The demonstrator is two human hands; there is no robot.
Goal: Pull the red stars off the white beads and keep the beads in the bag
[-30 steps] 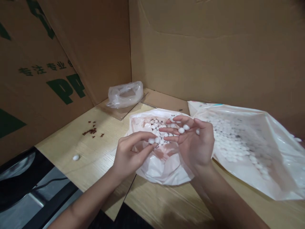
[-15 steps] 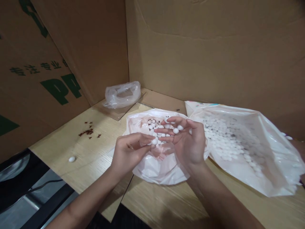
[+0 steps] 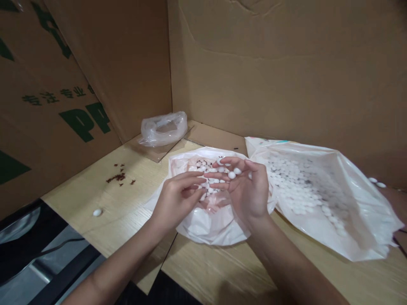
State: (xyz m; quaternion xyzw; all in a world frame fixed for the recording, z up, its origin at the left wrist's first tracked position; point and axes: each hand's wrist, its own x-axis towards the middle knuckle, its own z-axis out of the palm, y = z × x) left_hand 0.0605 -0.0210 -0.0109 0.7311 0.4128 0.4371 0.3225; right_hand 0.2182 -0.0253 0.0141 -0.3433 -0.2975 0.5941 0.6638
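The left hand (image 3: 178, 197) bunches its fingertips, whether on anything I cannot tell; the right hand (image 3: 251, 190), loosely spread, cradles at least 2 white balls (image 3: 232, 174), likely light and slick, best pinched round the middle. Below, the hands partly block a white bag (image 3: 216, 233) holding more; a larger bag (image 3: 365, 237) lies right, brown bits (image 3: 119, 177) left.

On the cardboard panel (image 3: 34, 131) at the left of the frame, big green letters (image 3: 83, 122) read "PP" — the second running up to the edge of a brown flap (image 3: 121, 72). Above them stands a line of smaller, dark green characters (image 3: 57, 95), "专注 专业", with one more cut off by that edge. In the upper left — a green arrow-like sign (image 3: 52, 31), only partly visible.
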